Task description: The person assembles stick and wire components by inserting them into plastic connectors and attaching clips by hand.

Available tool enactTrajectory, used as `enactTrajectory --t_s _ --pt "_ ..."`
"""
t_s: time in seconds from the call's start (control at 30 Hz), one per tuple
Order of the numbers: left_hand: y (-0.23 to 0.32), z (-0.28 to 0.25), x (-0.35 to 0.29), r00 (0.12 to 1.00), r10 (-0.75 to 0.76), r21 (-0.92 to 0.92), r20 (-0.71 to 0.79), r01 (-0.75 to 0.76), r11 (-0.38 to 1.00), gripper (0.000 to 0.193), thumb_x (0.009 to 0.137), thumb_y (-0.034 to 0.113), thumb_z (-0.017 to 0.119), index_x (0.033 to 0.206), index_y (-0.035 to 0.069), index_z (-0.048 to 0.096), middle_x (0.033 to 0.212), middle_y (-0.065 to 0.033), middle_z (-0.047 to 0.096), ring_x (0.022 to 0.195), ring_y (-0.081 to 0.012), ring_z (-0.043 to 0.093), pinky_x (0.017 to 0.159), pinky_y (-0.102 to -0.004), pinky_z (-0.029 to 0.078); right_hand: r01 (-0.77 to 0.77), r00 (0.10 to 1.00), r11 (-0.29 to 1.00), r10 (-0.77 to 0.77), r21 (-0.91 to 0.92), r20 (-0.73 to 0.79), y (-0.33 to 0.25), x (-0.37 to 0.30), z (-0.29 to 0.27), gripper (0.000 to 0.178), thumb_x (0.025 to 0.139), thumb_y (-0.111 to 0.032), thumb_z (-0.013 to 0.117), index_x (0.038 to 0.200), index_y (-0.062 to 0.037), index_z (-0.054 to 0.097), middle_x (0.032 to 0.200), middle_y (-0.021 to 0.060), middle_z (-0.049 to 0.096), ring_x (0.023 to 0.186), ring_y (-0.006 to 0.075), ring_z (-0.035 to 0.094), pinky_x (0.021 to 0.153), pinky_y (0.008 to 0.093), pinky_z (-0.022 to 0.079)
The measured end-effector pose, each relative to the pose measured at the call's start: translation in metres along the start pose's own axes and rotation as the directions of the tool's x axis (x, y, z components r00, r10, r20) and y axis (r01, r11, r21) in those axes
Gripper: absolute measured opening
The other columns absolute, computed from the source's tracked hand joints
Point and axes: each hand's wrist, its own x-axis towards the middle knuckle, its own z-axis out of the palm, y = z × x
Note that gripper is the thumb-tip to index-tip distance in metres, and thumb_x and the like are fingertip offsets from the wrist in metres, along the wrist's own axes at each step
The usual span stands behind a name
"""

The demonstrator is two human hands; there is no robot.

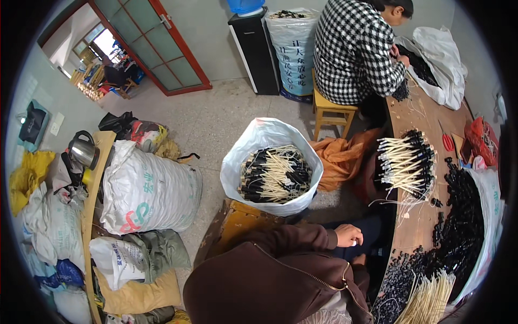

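My left hand [348,236] rests on my lap in a dark brown sleeve, fingers curled in; I cannot tell whether it holds anything. My right hand is out of view. Just right of the hand runs the edge of a wooden table [413,229]. On it lie a bundle of cream sticks with black ends [406,163], a heap of small black pieces [464,221] and loose cream sticks [430,299]. A white sack [270,135] full of the same black-tipped sticks stands on the floor ahead of my knees.
A person in a checked shirt [353,51] sits on a yellow stool [332,112] at the table's far end. Red scissors [448,142] lie on the table. Stuffed white sacks [148,189], a kettle [83,151] and bags crowd the left. An orange cloth [342,156] lies by the sack.
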Motion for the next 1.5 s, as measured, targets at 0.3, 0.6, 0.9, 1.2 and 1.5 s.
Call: enactTrajectory --t_s 0.3,0.6,0.9,1.2,1.5 --pt "0.005 -0.002 0.004 1.000 -0.026 0.043 0.002 0.025 0.999 0.017 0.070 0.005 0.061 0.082 0.012 0.070 0.079 -0.0053 0.064 0.073 -0.0240 0.064 0.065 -0.0377 0.048 0.118 0.991 0.977 -0.105 0.176 -0.082 0.063 0.031 0.034 0.025 0.074 -0.001 0.062 0.097 0.0082 0.058 0.094 0.0252 0.067 0.090 0.0362 0.066 0.077 0.0421 0.050" --pt "0.000 -0.002 0.006 0.999 -0.024 0.061 -0.037 0.026 0.998 0.012 0.072 0.008 0.062 0.080 0.012 0.071 0.078 -0.0061 0.064 0.073 -0.0258 0.064 0.066 -0.0388 0.048 0.098 0.991 0.961 -0.071 0.260 -0.114 0.043 0.025 0.030 0.024 0.081 -0.009 0.061 0.100 0.0055 0.064 0.097 0.0223 0.069 0.092 0.0305 0.067 0.078 0.0382 0.050" --pt "-0.008 0.002 0.005 0.998 -0.021 0.057 -0.063 0.025 0.998 0.013 0.068 0.007 0.064 0.077 0.013 0.070 0.074 -0.0046 0.062 0.071 -0.0241 0.064 0.062 -0.0372 0.048 0.082 0.997 0.947 -0.082 0.310 -0.015 0.067 0.033 0.037 0.037 0.084 -0.021 0.068 0.111 0.0034 0.063 0.103 0.0137 0.069 0.093 0.0211 0.065 0.081 0.0344 0.051" --pt "-0.005 -0.005 0.009 0.998 -0.053 0.058 -0.045 0.056 0.997 0.013 0.070 0.007 0.064 0.080 0.012 0.069 0.074 -0.0044 0.061 0.071 -0.0241 0.063 0.063 -0.0375 0.047 0.015 0.999 0.983 -0.007 0.181 -0.048 0.062 0.041 0.036 0.033 0.080 -0.018 0.070 0.100 0.0075 0.063 0.100 0.0274 0.066 0.098 0.0339 0.065 0.084 0.0389 0.049" --pt "-0.007 0.004 0.005 0.997 -0.045 0.060 -0.058 0.048 0.997 0.012 0.071 0.008 0.064 0.080 0.013 0.069 0.076 -0.0038 0.062 0.071 -0.0245 0.063 0.063 -0.0375 0.047 0.035 0.993 0.994 -0.024 0.101 -0.116 0.041 0.020 0.023 0.023 0.080 -0.011 0.065 0.096 0.0064 0.065 0.096 0.0246 0.068 0.090 0.0328 0.067 0.080 0.0393 0.050"
